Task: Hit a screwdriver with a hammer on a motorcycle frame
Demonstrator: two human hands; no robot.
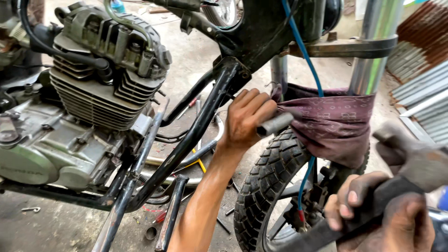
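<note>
My left hand reaches up beside the black frame downtube of a stripped motorcycle and grips a short grey metal rod. The rod's end points into a maroon patterned cloth wrapped around the fork legs above the knobbly front tyre. At the lower right my grimy right hand is closed on the dark handle of a hammer, whose blurred head hangs to the right of the cloth.
The finned engine hangs in the frame at the left. A chrome fork tube rises at the upper right, with a blue cable running down past it. Small tools and parts lie on the concrete floor. Corrugated sheets lean at the right.
</note>
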